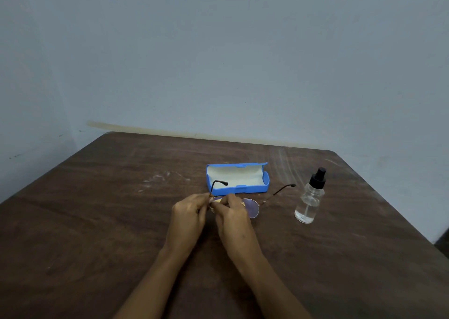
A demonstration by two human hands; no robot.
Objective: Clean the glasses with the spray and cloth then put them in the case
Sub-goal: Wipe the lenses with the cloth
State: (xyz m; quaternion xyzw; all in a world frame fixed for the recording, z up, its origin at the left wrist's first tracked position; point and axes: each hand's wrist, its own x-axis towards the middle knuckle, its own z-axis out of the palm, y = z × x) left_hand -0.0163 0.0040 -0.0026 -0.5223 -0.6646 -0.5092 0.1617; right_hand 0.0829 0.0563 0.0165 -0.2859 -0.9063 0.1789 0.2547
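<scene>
left hand (188,212): pinches thin metal-framed glasses (251,208) at hinge, steadying
right hand (232,213): pinches what looks like yellow cloth (218,200) onto lens
blue plastic case (237,179): open, waiting

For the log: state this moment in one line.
left hand holds glasses | right hand pinches yellow cloth | blue case open | spray bottle upright

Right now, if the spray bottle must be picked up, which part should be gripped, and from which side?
Grip the spray bottle around its clear round body, below the black pump head. It stands upright with bare table on its near and right sides, so the right hand would best come from the near side; the temple tip of the glasses lies close on its left.
</scene>
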